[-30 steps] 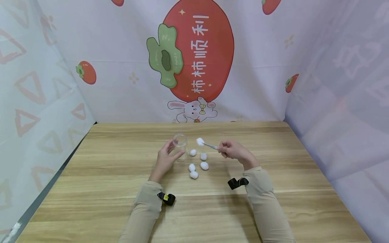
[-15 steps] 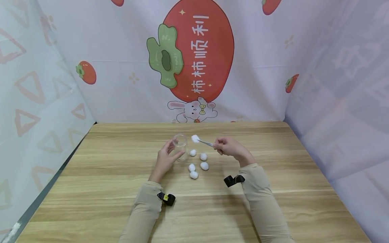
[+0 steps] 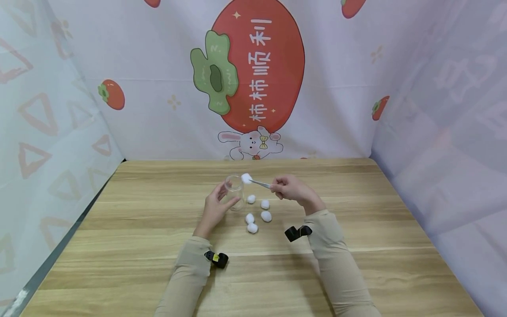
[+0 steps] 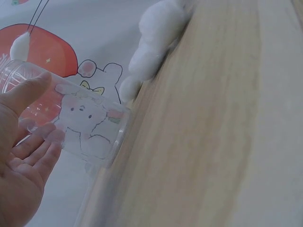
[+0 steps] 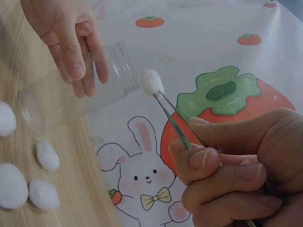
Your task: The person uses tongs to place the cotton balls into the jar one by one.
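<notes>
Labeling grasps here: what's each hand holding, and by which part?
Left hand: the clear jar, gripped by its side wall. Right hand: the tweezers, pinched partway along, behind the tips, which hold a cotton ball at one edge.

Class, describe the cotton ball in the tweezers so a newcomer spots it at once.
At the wooden tabletop, find the clear jar held by the left hand. By its rim, tweezers in the right hand grip the cotton ball: the only one of six off the tabletop.
</notes>
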{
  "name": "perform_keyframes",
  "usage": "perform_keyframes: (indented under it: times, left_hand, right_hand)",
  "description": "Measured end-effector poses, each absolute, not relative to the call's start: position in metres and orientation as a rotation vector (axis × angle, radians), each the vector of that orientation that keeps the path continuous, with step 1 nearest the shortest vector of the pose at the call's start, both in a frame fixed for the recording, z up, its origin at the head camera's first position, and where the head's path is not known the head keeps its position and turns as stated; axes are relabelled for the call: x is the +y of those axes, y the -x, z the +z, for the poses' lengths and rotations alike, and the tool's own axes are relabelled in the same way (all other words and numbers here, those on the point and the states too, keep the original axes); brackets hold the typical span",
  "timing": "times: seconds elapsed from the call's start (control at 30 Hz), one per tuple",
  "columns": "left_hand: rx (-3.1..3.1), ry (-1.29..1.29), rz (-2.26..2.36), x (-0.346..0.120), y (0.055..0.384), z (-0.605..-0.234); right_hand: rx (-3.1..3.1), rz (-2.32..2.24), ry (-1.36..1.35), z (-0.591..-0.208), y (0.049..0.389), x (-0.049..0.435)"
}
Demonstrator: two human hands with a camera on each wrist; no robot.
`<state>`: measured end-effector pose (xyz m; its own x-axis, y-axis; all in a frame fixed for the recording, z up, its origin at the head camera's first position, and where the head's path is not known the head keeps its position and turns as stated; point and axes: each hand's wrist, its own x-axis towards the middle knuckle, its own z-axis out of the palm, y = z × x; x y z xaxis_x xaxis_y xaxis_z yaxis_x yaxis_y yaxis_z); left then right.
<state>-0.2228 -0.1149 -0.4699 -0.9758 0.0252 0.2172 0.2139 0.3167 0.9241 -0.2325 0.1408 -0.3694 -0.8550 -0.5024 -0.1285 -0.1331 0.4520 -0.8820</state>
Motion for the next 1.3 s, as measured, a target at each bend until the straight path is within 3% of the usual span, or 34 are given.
perform_keyframes:
  times: [1.3]
  left_hand:
    - [-2.427,0.217,-1.763,-0.116,0.222,-0.468]
  right_hand:
    - [2.335,-1.316,0.327,-0.368,0.240,0.109]
